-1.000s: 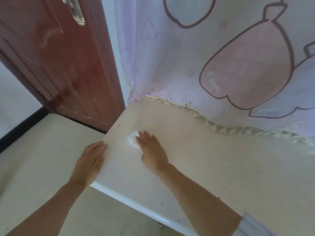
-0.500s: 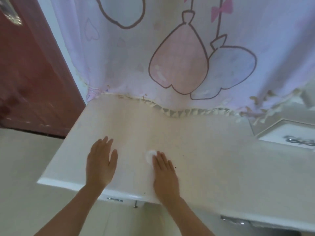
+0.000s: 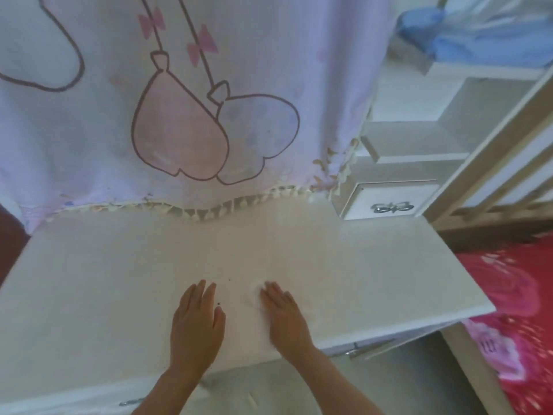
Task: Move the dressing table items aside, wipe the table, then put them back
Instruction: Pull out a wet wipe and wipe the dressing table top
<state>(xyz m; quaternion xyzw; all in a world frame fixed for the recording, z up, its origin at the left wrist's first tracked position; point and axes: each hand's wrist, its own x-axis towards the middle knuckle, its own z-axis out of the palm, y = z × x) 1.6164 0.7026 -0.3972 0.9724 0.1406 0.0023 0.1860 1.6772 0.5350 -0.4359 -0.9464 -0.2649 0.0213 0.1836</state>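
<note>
The cream dressing table top [image 3: 119,265] fills the middle of the view and carries no items. My right hand [image 3: 284,316] lies flat near the front edge, its straight fingers pressing a small white wipe [image 3: 253,292] onto the surface; only a pale edge of the wipe shows beyond the fingertips. My left hand [image 3: 196,324] rests flat on the top just to its left, fingers straight, holding nothing.
A pale curtain with pink balloon drawings [image 3: 179,115] hangs over the table's back edge. A small white drawer unit with a bow handle [image 3: 389,202] and open shelves [image 3: 419,127] stand at the back right. A red patterned bedspread [image 3: 514,310] lies to the right.
My right hand has slid the wipe rightwards along the table, from the left end near the door to the middle. My left hand has moved from the table's left edge onto the top.
</note>
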